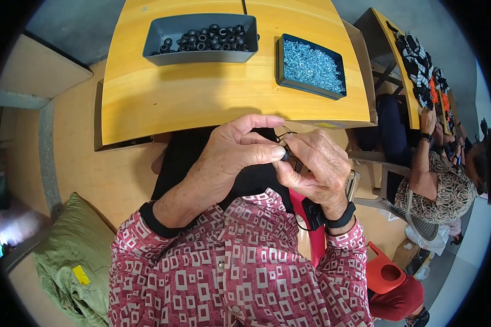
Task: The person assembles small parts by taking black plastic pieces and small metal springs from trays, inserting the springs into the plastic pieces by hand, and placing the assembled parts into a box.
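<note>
Close together over my lap, just off the near edge of the yellow table point(202, 103), are both my hands. A small round black piece point(285, 156) sits between them. The thumb and a finger of my left hand point(232, 150) are closed on it, with the index finger stretched out above. My right hand point(316, 163) has its fingers curled around the other side, gripping a thin black cord point(287, 131) that loops up behind the fingers. Part of the cord and the black piece is hidden by my fingers.
A grey bin point(202, 57) of black ring-like beads stands at the table's back left. Right of it is a dark tray point(311, 91) of small clear bluish pieces. A green sack point(71, 256) lies at left. Another person point(439, 185) sits at a side table on the right.
</note>
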`<state>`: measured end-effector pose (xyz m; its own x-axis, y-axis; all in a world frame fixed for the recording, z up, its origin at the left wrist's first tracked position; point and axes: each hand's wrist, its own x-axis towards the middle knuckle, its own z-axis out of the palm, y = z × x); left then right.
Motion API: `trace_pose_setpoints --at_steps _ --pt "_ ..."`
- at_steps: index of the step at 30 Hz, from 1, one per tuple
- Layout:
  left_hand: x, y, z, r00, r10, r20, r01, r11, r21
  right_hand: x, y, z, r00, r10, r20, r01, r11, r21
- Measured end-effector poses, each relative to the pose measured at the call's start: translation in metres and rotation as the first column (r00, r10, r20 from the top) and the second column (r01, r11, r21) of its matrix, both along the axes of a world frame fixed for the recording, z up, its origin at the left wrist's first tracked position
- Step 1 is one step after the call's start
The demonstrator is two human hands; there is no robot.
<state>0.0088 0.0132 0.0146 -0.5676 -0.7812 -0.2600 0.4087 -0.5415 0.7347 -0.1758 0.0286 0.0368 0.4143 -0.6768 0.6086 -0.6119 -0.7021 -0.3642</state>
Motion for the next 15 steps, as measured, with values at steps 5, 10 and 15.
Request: trace_pose_setpoints --at_steps 5,10,15 --pt "0.0047 -0.0009 0.0058 1.000 0.004 -0.001 -0.004 1.000 0.001 0.0049 0.0025 0.0027 0.999 -0.039 0.017 0.039 0.999 0.019" --pt "0.0039 0.0005 0.0058 0.999 0.031 -0.022 -0.031 1.000 0.001 0.0062 0.0008 0.0013 0.999 -0.033 0.004 0.033 0.999 -0.003" --pt "-0.0003 0.0026 0.0087 0.997 0.074 -0.027 -0.074 0.997 0.007 0.0051 0.0032 0.0022 0.998 -0.065 -0.021 0.065 0.998 0.012"
